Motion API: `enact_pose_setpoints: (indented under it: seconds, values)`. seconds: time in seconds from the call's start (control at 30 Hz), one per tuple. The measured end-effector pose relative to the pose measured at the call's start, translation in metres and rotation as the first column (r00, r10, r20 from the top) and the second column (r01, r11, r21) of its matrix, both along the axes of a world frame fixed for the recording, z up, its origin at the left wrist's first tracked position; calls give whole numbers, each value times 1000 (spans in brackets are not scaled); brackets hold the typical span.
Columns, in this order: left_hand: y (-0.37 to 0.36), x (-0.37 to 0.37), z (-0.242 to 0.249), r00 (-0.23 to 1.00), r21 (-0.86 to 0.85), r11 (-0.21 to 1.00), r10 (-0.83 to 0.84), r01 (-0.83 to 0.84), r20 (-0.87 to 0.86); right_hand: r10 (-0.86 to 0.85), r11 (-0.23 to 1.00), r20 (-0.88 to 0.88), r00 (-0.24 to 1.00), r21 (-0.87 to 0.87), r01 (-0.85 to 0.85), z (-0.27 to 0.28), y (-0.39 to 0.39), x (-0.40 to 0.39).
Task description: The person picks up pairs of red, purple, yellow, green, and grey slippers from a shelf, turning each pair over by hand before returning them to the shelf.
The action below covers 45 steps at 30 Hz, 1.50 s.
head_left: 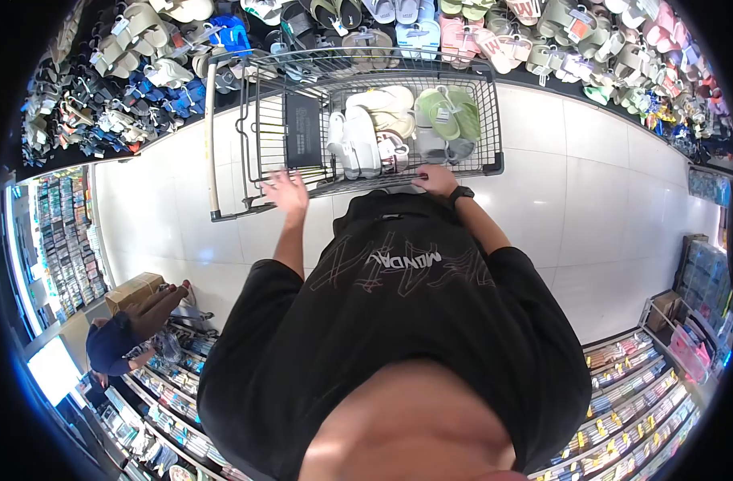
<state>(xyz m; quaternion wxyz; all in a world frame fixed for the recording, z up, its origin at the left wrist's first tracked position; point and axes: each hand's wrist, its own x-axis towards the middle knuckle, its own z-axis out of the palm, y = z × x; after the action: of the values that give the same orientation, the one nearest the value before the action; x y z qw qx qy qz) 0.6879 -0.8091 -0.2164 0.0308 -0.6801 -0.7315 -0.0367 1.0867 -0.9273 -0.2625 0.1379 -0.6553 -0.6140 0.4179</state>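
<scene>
A black wire shopping cart [496, 96] stands sideways before me. At its near rim my right hand [436, 180], with a dark watch at the wrist, has its fingers curled over the wire. My left hand [286, 191] is open, fingers spread, by the near side of the cart close to the handle end. Inside the basket lie white slippers [359, 144], cream slippers [382, 103], green slippers [447, 112] and grey slippers [444, 150]. A smaller white-and-dark patterned pair [393, 152] sits between the white and grey ones.
Slipper racks [575, 28] run along the far side behind the cart. Shelves of small packaged goods [631, 393] stand behind me. At the lower left a person [118, 341] bends beside a cardboard box [134, 293]. White tiles [591, 208] cover the floor.
</scene>
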Motion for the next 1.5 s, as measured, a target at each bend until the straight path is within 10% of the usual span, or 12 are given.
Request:
enact_pose_setpoints:
  seconds: [0.07, 0.2, 0.33, 0.37, 0.6, 0.9, 1.23, 1.5]
  values:
    - [-38, 44, 21, 947, -448, 890, -212, 86, -240, -94, 993, -173, 981, -84, 80, -11, 10, 0]
    - [-64, 108, -28, 804, -269, 761, -583, 590, 115, -218, 974, -343, 914, -139, 180, -7, 16, 6]
    - [-49, 188, 25, 785, -665, 479, -555, 573, 276, -337, 941, -198, 920, -114, 320, -34, 26, 18]
    - [-52, 192, 18, 707, -530, 505, -640, 682, 301, -338, 941, -57, 940, -60, 334, -42, 32, 27]
    - [-54, 206, 1, 787, -652, 513, -576, 558, 221, -182, 972, 479, 859, -47, 232, -83, 90, 88]
    - [-55, 194, -8, 663, -590, 451, -720, 670, 203, -137, 968, 538, 832, -105, 227, -140, 147, 94]
    - [-58, 196, -8, 742, -628, 528, -659, 572, 122, -261, 965, 282, 923, 97, 243, -140, 120, 110]
    - [-46, 194, -8, 796, -788, 463, -603, 406, 56, -338, 906, -81, 938, 242, 348, -3, 23, 82]
